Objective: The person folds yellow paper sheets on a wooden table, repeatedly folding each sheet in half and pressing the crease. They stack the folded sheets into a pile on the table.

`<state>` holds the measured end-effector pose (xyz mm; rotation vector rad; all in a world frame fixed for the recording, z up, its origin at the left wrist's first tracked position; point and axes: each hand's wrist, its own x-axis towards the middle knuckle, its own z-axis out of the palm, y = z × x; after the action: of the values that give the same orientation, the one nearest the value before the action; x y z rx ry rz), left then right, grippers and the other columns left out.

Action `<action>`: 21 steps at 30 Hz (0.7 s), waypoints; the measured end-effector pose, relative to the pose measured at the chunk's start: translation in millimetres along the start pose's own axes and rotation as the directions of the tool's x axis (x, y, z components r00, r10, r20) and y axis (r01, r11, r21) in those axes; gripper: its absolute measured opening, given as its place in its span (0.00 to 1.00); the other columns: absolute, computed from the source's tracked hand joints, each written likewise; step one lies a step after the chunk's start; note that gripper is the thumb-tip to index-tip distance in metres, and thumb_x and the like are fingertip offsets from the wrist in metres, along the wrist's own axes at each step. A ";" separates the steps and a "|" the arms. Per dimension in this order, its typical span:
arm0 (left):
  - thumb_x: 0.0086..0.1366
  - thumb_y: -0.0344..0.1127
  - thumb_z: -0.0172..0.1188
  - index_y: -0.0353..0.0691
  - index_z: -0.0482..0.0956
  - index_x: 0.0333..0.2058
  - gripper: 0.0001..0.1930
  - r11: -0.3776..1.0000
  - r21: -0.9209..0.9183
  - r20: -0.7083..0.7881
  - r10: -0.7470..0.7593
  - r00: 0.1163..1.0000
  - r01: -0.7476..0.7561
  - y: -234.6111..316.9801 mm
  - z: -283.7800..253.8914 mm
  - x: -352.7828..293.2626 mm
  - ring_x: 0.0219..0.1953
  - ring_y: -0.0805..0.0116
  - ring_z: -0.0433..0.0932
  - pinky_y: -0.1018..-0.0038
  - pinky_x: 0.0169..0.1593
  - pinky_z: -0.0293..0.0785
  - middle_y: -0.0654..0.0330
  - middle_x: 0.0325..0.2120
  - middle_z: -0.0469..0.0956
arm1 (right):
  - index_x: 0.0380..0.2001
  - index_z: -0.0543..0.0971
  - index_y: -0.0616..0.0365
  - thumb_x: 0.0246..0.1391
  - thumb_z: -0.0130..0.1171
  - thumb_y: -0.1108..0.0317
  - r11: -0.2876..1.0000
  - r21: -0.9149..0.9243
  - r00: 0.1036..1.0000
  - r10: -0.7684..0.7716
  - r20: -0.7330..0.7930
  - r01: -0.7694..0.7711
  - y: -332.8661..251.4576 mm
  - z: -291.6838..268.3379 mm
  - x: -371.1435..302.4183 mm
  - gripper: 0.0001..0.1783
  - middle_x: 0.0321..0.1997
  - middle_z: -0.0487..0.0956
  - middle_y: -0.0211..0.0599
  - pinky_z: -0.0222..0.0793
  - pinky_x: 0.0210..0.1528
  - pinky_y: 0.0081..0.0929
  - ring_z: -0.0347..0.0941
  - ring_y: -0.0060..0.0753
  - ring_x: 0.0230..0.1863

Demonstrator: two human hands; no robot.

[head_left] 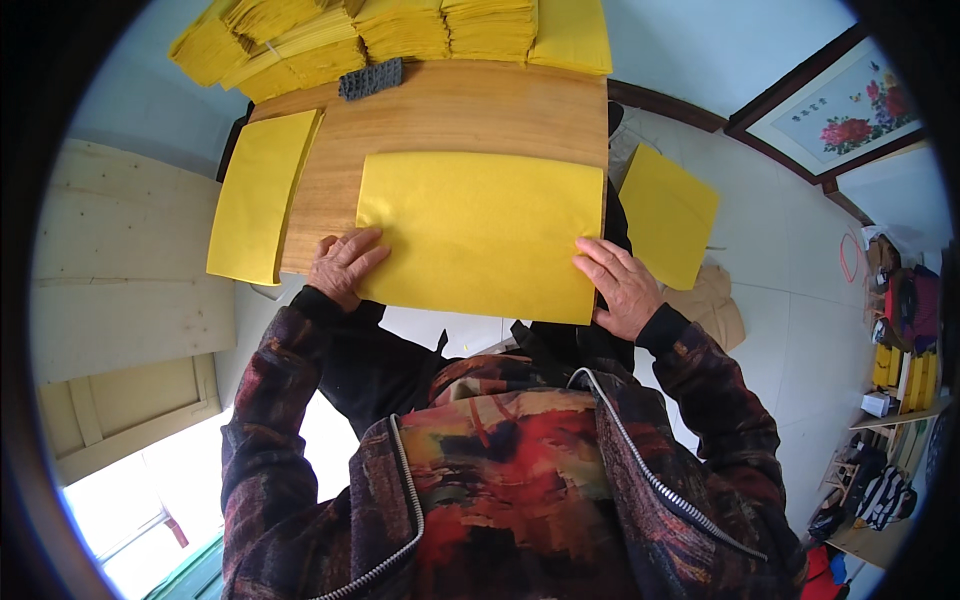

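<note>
A large yellow paper sheet (480, 230) lies flat on the wooden board (470, 110) in front of me. My left hand (343, 264) presses on its lower left corner with fingers spread. At the sheet's lower right edge, my right hand (622, 285) rests the same way, fingers spread along the edge. Neither hand grips anything.
A second stack of yellow sheets (258, 195) hangs over the board's left edge. Bundles of yellow paper (400, 30) and a dark ridged block (371, 78) sit at the far end. Another yellow stack (668, 215) lies to the right. A framed flower picture (845, 105) leans on the wall.
</note>
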<state>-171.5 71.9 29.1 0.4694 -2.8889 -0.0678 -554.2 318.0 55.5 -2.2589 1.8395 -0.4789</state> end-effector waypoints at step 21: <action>0.40 0.31 0.67 0.47 0.76 0.37 0.20 0.972 -0.224 -0.153 -0.114 0.982 0.078 20.0 -10.9 -5.3 0.45 0.55 0.75 0.62 0.47 0.67 0.59 0.43 0.76 | 0.44 0.72 0.57 0.36 0.64 0.75 0.997 0.075 0.995 0.002 -0.102 0.005 -15.6 0.5 -4.1 0.26 0.57 0.70 0.35 0.66 0.56 0.34 0.65 0.44 0.57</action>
<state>-170.4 92.5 40.3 0.5462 -2.6562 -0.3399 -540.5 325.3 59.8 -2.2255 1.8344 -0.6642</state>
